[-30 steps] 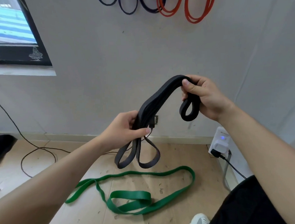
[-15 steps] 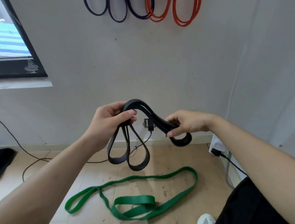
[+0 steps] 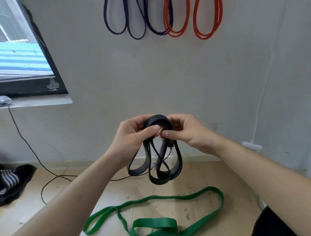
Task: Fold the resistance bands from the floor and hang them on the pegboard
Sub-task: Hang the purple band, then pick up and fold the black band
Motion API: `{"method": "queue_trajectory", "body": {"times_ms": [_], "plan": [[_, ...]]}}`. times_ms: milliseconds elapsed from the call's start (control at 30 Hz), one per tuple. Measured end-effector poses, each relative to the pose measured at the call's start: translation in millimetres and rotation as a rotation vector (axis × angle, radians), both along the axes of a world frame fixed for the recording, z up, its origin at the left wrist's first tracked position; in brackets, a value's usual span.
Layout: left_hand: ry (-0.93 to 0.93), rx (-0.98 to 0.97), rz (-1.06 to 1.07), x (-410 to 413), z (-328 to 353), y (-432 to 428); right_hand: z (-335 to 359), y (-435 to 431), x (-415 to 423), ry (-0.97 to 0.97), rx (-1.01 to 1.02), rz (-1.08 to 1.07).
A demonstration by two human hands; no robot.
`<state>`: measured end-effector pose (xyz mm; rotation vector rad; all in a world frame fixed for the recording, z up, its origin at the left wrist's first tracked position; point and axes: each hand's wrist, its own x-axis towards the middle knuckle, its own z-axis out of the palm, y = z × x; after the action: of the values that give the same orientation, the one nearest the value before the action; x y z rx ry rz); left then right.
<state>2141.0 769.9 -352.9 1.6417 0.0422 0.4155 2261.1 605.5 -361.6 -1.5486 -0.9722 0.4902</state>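
The floor (image 3: 48, 211) is light wood with small bits of dirt on it, and it meets a plain grey wall (image 3: 167, 81). A window (image 3: 15, 58) with a dark frame is at the left. On the wall hang purple bands (image 3: 134, 29) and, just beside them, orange bands (image 3: 207, 26). A green band (image 3: 155, 223) lies loose on the floor, partly twisted. A thin dark cable (image 3: 47, 181) runs down from the sill and across the floor, and a dark striped cloth (image 3: 7, 179) lies at the left edge.

The upper ends of the hanging bands are cut off by the top edge, so I cannot see what carries them. A white plug (image 3: 252, 145) by the right forearm is blurred. A small dark object behind the hanging loops is hard to make out.

The person holds the black band (image 3: 157, 121) in front of the wall, above the floor. The left hand (image 3: 132, 136) and the right hand (image 3: 185, 132) both grip its folded top, fingers curled behind and thumbs pressing in front.

Half a second ago the hands were apart, with the band stretched between them. Now they touch, and all the loops hang down together below them.
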Motion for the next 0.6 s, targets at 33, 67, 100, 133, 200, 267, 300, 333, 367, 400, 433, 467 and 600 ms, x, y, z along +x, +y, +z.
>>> {"method": "queue_trajectory", "body": {"times_ms": [33, 67, 100, 133, 200, 267, 300, 333, 367, 400, 433, 467, 600], "plan": [[-0.008, -0.008, 0.025, 0.1, 0.3, -0.6, 2.6, -0.3, 0.8, 0.006, 0.022, -0.011], [-0.018, -0.018, 0.055, 0.7, 1.1, -0.6, 5.9, -0.9, 2.6, 0.004, 0.049, -0.029], [-0.029, -0.023, 0.085, 1.8, 2.5, -0.8, 10.0, -2.2, 5.0, -0.003, 0.075, -0.055], [-0.039, -0.023, 0.109, 3.6, 4.7, -1.6, 14.3, -3.9, 7.7, -0.016, 0.100, -0.084], [-0.062, -0.003, 0.138, 10.6, 11.9, -5.1, 25.5, -7.6, 14.0, -0.050, 0.146, -0.133], [-0.087, 0.042, 0.154, 22.4, 24.1, -10.3, 39.6, -11.6, 20.5, -0.079, 0.187, -0.177], [-0.108, 0.069, 0.167, 29.5, 32.6, -12.9, 47.8, -13.9, 24.4, -0.090, 0.212, -0.208], [-0.133, 0.097, 0.180, 37.6, 42.5, -15.0, 57.3, -16.5, 28.5, -0.101, 0.244, -0.243], [-0.159, 0.131, 0.191, 46.6, 53.9, -17.1, 67.6, -19.1, 33.7, -0.110, 0.274, -0.278], [-0.184, 0.173, 0.199, 56.1, 66.3, -19.2, 78.8, -21.9, 39.2, -0.129, 0.296, -0.307], [-0.208, 0.218, 0.204, 65.3, 79.4, -21.3, 91.0, -24.6, 44.8, -0.159, 0.307, -0.333], [-0.234, 0.263, 0.207, 74.8, 93.0, -23.3, 104.3, -27.3, 50.7, -0.201, 0.309, -0.355], [-0.334, 0.423, 0.205, 113.2, 145.1, -30.6, 159.1, -36.8, 78.3, -0.402, 0.289, -0.425]]}}
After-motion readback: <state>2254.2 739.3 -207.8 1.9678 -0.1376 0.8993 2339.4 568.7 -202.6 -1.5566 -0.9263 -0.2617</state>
